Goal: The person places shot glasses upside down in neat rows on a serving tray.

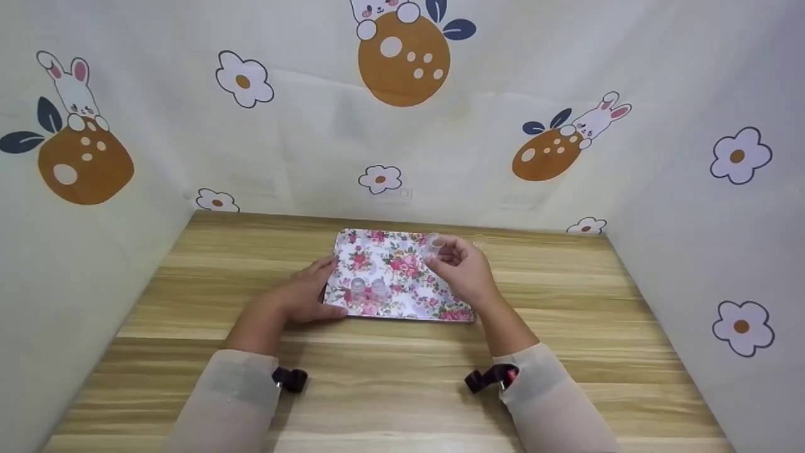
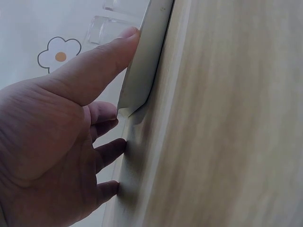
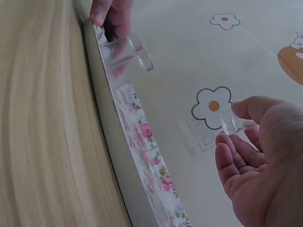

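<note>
A rectangular floral tray (image 1: 402, 296) with plain pale sides lies on the table. My left hand (image 1: 308, 292) grips its near left corner, thumb along the front edge and fingers against the left side. Two small clear cups (image 1: 368, 288) stand side by side on the tray's near left part; they also show in the right wrist view, rising from the floral surface. Over the tray's far right part, my right hand (image 1: 462, 267) pinches another small clear cup (image 3: 229, 123) between thumb and fingertips.
Behind the right hand, a faint clear round thing (image 1: 480, 242) shows at the back of the wooden table (image 1: 377, 384). Pale curtain walls (image 1: 302, 145) printed with rabbits, oranges and flowers enclose the table at the back and sides.
</note>
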Motion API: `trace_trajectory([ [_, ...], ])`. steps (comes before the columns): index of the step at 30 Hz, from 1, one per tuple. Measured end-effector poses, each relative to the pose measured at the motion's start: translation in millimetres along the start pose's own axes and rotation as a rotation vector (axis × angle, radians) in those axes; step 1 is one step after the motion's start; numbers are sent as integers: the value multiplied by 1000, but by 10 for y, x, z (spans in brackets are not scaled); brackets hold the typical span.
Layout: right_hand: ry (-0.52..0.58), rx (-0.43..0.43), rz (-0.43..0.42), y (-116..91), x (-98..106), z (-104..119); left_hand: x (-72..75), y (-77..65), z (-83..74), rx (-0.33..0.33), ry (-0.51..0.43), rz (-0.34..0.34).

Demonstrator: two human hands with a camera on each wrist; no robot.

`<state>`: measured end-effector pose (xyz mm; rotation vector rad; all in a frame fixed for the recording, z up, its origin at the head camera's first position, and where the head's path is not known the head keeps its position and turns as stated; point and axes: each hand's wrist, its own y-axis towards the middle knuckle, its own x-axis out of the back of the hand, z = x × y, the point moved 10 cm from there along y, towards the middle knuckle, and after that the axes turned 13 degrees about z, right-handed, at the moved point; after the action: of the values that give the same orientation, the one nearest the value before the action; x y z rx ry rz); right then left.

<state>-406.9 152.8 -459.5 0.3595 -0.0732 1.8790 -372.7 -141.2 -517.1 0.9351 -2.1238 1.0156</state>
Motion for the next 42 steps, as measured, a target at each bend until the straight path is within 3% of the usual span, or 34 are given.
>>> trace_trajectory([
  [7,-19,12,113,3,-282,-3,1,-3,17,16,-9,6],
  [20,-209,46,153,-9,-443,37,-7,-36,2,-10,2,-3],
  [31,-182,25,294,-5,-686,-49,0,-20,-6,-12,-21,3],
  [42,-243,-9,311,-13,-741,-141,-8,-1,12,-14,-3,3],
])
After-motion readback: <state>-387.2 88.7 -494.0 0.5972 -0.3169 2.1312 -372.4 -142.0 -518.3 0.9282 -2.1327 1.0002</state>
